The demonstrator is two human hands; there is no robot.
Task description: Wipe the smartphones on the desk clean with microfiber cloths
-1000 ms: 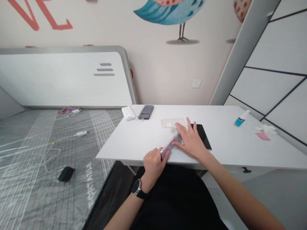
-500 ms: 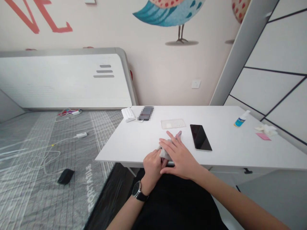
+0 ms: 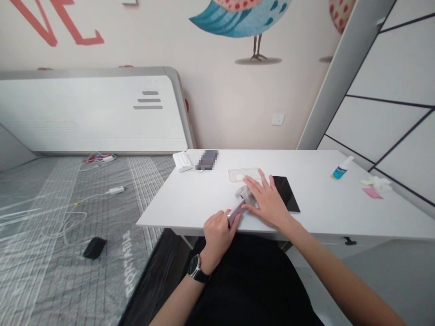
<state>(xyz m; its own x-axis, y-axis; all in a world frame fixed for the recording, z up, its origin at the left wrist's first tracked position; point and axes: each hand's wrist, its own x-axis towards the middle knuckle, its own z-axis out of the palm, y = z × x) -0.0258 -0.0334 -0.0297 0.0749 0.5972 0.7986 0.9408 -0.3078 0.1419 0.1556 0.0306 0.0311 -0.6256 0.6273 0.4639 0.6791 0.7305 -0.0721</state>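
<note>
My left hand [image 3: 217, 233], with a watch at its wrist, is closed around a slim lilac phone [image 3: 237, 212] at the table's front edge. The phone is tilted, with its narrow side showing. At its far end is a crumpled grey cloth [image 3: 247, 195], slightly blurred. My right hand [image 3: 269, 202] has the cloth between its thumb and outstretched fingers; the exact grip is partly hidden. Behind these fingers lies a clear phone case [image 3: 234, 175], partly covered. A dark-screened tablet [image 3: 288, 194] lies just right of my right hand, which overlaps its left side.
On the white table [image 3: 183, 199] are a white box-shaped item [image 3: 182, 161] and a pixelated dark item [image 3: 207, 160] at back left. A pump bottle [image 3: 341, 169], crumpled white tissue [image 3: 377, 183] and a pink piece [image 3: 372, 193] lie at right. Left is a plastic-covered mattress [image 3: 112, 217] with cables.
My right hand has moved right and away from me with the cloth, uncovering more of the phone and now overlapping the tablet. My left hand keeps hold of the phone.
</note>
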